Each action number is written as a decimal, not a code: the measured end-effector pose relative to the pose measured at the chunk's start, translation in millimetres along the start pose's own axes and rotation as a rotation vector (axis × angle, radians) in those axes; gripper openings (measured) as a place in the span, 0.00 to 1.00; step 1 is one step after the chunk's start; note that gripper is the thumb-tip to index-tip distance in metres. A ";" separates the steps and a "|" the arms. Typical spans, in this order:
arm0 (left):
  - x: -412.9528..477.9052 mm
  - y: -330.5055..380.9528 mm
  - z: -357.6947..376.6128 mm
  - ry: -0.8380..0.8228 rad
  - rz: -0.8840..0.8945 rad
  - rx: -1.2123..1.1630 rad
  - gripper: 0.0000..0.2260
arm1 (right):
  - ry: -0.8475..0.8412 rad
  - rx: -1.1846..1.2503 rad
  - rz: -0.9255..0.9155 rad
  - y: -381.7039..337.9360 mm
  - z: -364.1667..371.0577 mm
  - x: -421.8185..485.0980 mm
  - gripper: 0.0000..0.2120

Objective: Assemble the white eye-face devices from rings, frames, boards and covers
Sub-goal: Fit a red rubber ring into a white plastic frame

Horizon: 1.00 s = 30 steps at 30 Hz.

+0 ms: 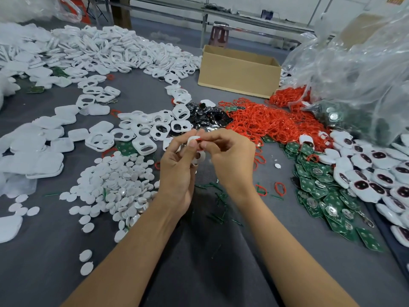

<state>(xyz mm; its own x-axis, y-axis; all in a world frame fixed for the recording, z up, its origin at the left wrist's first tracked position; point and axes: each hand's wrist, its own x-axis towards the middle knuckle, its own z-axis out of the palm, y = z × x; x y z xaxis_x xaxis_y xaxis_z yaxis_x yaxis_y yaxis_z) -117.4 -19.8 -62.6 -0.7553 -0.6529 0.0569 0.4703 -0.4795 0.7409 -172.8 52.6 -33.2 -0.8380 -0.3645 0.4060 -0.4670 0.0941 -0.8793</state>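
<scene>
Two hands over the grey table [141,94]. Left hand [177,173] grips one white frame [199,156], fingers curled round it. Right hand [230,160] pinches one red ring [199,140] at the frame's top. One cardboard box [239,72] behind. Loose red rings pile [265,122] uncountable.

"Where did the camera sit?"
"On the person's head. It was a single wide-angle view, facing forward and down over the grey table [143,96]."
"How near?"
"Close. Both forearms entered from the bottom edge, with the left hand [177,173] and right hand [230,160] mid-frame."
</scene>
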 end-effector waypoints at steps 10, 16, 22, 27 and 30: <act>0.4 0.9 -3.5 0.005 -0.023 -0.094 0.07 | 0.006 0.223 -0.092 11.6 10.1 -5.0 0.09; -0.8 2.8 -1.7 -0.010 -0.111 -0.088 0.08 | -0.039 0.272 -0.081 12.0 3.1 0.6 0.12; -1.9 4.1 -4.2 0.020 -0.081 -0.064 0.13 | -0.076 0.132 -0.190 15.7 6.7 -2.8 0.05; 0.3 2.8 -5.4 0.052 -0.106 -0.057 0.14 | -0.096 0.018 -0.239 19.1 6.8 -1.9 0.07; 0.7 3.0 -6.3 0.042 -0.121 -0.064 0.11 | -0.090 0.008 -0.253 19.2 6.7 -1.3 0.06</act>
<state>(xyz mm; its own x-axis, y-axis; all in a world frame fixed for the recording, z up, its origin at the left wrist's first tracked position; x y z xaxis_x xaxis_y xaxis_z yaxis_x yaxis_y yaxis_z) -113.6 -25.4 -64.5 -0.7891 -0.6113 -0.0596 0.4061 -0.5920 0.6961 -178.8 48.6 -52.3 -0.6665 -0.4561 0.5896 -0.6556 -0.0179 -0.7549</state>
